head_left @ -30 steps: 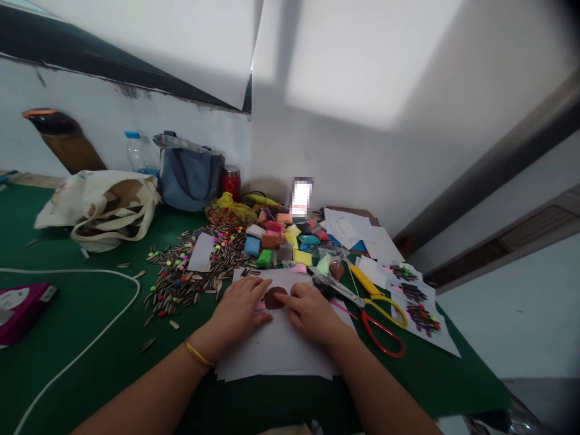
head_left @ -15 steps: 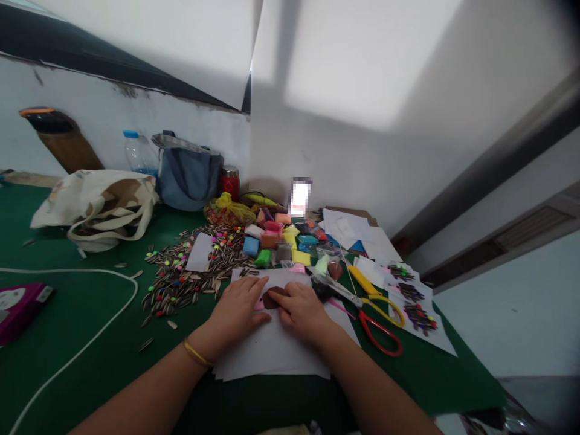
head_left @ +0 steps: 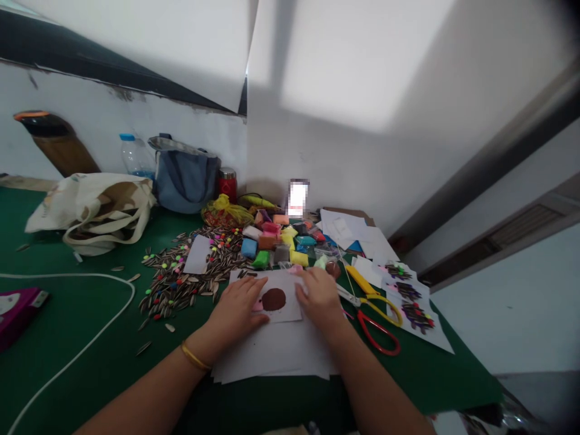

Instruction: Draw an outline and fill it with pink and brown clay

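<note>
A flat brown clay oval (head_left: 274, 299) lies on a small white sheet (head_left: 290, 313). Pink clay (head_left: 257, 304) with a dark dot adjoins its left side, partly covered by my left hand (head_left: 240, 305). That hand rests on the sheet with its fingers stretched out and holds nothing. At the sheet's right edge is my right hand (head_left: 321, 297), thumb and fingers apart. Its fingertips reach close to a pink clay packet (head_left: 296, 269); whether they touch it, I cannot tell. Under the small sheet is a stack of larger white paper (head_left: 272, 356).
Scissors (head_left: 367, 302) with red and yellow handles lie right of my right hand. Sunflower seeds (head_left: 181, 284) with coloured beads spread out at left. Clay packets (head_left: 267, 241) crowd behind the paper. Finished seed-decorated sheets (head_left: 423, 329) lie at right. A white cable (head_left: 109, 326) curves at left.
My right hand has lifted off the brown clay and moved right and slightly back, uncovering the oval. My left hand stays in nearly the same place on the sheet.
</note>
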`<action>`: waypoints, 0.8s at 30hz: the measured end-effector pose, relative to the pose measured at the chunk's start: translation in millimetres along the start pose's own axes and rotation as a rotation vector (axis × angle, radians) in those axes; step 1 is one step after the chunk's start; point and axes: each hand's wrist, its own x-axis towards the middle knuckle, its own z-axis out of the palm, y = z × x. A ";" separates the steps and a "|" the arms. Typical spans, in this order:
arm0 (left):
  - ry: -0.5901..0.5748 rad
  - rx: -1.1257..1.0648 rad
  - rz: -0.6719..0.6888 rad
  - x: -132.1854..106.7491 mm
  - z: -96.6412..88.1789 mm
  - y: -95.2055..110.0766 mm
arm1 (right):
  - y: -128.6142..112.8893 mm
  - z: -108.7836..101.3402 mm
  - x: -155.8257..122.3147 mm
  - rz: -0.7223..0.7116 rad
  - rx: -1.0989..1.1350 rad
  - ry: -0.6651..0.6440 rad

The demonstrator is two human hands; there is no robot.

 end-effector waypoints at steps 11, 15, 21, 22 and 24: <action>0.054 -0.028 0.024 2.8 -2.8 2.0 | 75.1 -9.6 1.9 0.493 -0.268 0.065; 0.215 -0.088 0.055 2.0 -7.5 6.7 | 59.0 -15.3 7.4 0.357 -0.123 0.236; 0.346 -0.436 0.054 -1.8 -12.4 17.7 | -6.4 -15.1 4.9 -0.165 0.287 0.090; 0.343 -0.518 0.031 -1.7 -11.5 18.5 | -15.8 -12.0 3.2 -0.191 0.292 0.070; 0.313 -0.665 -0.028 -0.9 -9.0 19.1 | -28.6 -4.9 -0.3 -0.239 0.306 0.075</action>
